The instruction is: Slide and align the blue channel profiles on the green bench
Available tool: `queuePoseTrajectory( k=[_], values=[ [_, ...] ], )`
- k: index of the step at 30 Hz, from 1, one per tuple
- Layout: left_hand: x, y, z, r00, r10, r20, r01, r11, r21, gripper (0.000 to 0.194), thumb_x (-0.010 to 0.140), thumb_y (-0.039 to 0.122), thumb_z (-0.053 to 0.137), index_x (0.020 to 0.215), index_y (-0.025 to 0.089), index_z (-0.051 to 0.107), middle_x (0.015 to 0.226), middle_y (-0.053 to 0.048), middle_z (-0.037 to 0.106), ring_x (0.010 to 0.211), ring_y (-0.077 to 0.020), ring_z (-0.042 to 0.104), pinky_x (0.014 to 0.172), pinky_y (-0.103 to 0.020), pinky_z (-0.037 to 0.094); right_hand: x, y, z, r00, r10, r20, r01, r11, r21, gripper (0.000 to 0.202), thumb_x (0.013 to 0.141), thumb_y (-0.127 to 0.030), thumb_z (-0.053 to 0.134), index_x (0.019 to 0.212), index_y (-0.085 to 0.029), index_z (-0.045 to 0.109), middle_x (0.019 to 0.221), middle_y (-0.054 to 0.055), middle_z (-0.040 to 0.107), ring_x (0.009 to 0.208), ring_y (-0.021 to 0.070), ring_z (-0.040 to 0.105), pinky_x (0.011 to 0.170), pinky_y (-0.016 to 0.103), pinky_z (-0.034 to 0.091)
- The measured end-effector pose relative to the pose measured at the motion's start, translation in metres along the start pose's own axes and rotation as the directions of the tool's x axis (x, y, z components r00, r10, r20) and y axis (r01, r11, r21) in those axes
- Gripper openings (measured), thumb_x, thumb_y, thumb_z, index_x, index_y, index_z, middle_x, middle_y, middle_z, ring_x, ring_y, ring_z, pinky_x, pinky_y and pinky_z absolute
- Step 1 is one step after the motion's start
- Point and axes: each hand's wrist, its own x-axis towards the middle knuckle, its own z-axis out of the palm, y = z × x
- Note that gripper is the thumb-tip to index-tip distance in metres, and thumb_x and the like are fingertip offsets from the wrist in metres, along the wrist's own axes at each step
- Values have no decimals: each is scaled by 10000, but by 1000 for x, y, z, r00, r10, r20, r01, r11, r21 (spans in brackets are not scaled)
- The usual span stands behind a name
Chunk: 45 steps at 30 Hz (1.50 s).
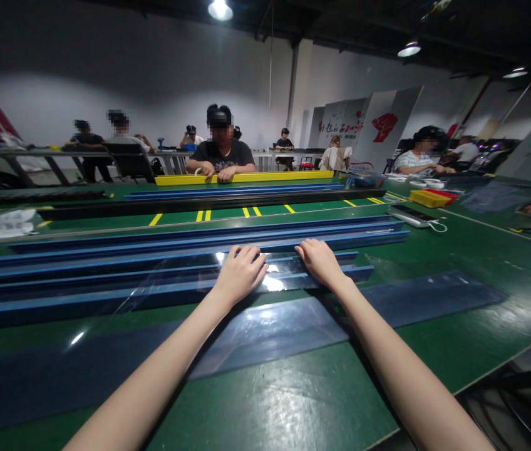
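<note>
A clear plastic sheet (273, 284) bends over the nearest blue channel strip (87, 300), with bright glare on it between my hands. My left hand (242, 272) has its fingers curled over the sheet at the channel. A little to the right, my right hand (319, 260) is closed at the sheet and the strip, its fingertips turned down and partly hidden. Toward the left, the sheet's loose part bows above the table. Under my forearms more clear sheet (284, 329) lies flat, reaching to the right.
Behind the nearest strip runs another blue channel strip (364, 238). A long black strip (218, 203) lies farther back. Across the green table (284, 398) a person (223, 153) handles a yellow strip (288, 178). A white device with a cord (411, 216) and a yellow tray (427, 198) are at right.
</note>
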Motion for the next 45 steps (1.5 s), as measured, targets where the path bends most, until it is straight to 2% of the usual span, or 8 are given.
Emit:
queuePoseTrajectory(
  k=[7,14,19,25,27,30,39,45],
  values=[
    [-1,1,-2,995,-7,104,13,999,-52,330,880,340,314,1019,177,565,1040,-82,580,943,-207,504,805,-356,328,-3,20,0,1000,11,-2,-11,997,-80,280,862,-347,399,773,-150,577,832,69,625,818,185,516,695,285,273],
    [-1,4,-2,983,-35,182,53,994,-95,362,880,378,310,1027,177,574,1078,-84,577,991,-203,497,813,-336,328,-9,44,1,977,204,57,-198,976,-88,305,839,-387,423,728,-166,601,829,84,644,826,201,526,655,294,266],
    [-1,6,-1,970,-78,230,103,990,-99,368,873,400,322,1058,187,559,1096,-72,574,998,-192,498,816,-324,330,-10,40,-2,963,266,35,-263,962,-71,295,845,-338,396,722,-176,609,826,75,646,827,194,530,673,300,270],
    [-2,9,1,959,-119,258,149,984,-98,389,869,418,321,1120,196,517,1140,-70,553,1032,-198,478,819,-333,333,-2,0,-10,987,156,40,-161,974,160,337,874,-334,323,795,-177,611,848,64,643,842,169,542,700,262,315],
    [-3,9,2,958,-120,259,150,984,-99,392,870,418,318,1126,193,511,1140,-71,552,1031,-200,476,818,-335,335,-1,-13,-9,994,61,87,-83,958,276,316,873,-355,335,904,-182,599,932,56,633,889,155,535,727,243,330],
    [-3,8,2,958,-123,258,155,982,-110,388,871,413,316,1124,194,512,1137,-69,552,1030,-193,475,820,-327,336,-3,-22,-6,984,-38,177,-21,947,320,340,872,-389,332,1003,-184,568,979,60,622,924,152,534,775,247,336],
    [-1,10,-1,958,-120,261,150,984,-100,385,879,383,301,1139,182,501,1153,-80,542,1040,-199,472,820,-335,338,-3,4,0,958,-38,283,-53,950,307,366,881,-383,292,972,-185,586,953,66,631,908,154,549,768,243,352],
    [-1,11,-1,953,-125,276,156,983,-92,382,881,371,298,1145,179,497,1165,-83,536,1049,-204,469,821,-349,341,-6,29,4,967,-30,251,-70,922,380,371,858,-406,339,993,-178,598,1030,72,614,973,170,524,807,252,362]
  ],
)
